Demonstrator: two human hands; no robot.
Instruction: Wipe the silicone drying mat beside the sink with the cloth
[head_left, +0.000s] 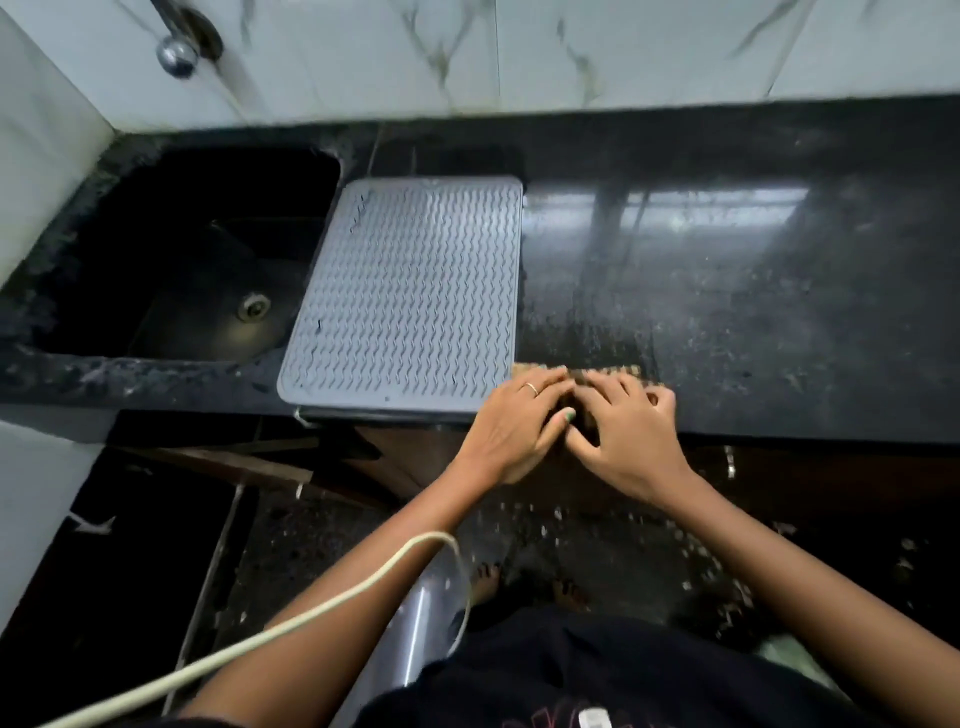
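The grey silicone drying mat (410, 296), ribbed with wavy lines, lies flat on the black counter just right of the sink (171, 260). Its front edge reaches the counter's front edge. A tan cloth (608, 371) lies on the counter right of the mat's front right corner, mostly hidden under my hands. My left hand (514, 426), with a ring on one finger, and my right hand (628, 426) rest side by side on the cloth. Their fingers are spread over it and the thumbs meet at its near edge. Neither hand touches the mat's ribbed surface.
A black sunken sink with a metal drain (254, 306) fills the counter's left end. A chrome tap knob (177, 54) sticks out of the marble wall tiles. Glossy black counter (753, 291) stretches right of the mat. A pale cable (291, 618) crosses my left arm.
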